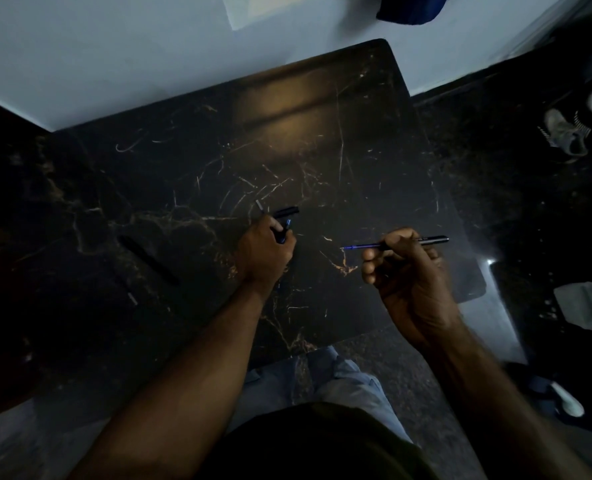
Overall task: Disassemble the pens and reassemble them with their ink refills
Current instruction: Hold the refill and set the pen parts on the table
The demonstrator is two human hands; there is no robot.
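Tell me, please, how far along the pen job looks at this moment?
Partly done, as far as this dim view shows. A whole-looking black pen lies apart on the table; whether it is finished I cannot tell. In hand: the right hand holds a pen barrel with the blue refill sticking out, and the left hand grips loose pen parts. Those still need joining.

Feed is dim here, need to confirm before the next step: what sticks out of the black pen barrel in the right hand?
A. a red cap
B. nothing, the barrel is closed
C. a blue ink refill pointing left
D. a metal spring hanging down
C: the right hand grips a black pen barrel, and a thin blue ink refill juts from it leftward, toward the left hand.
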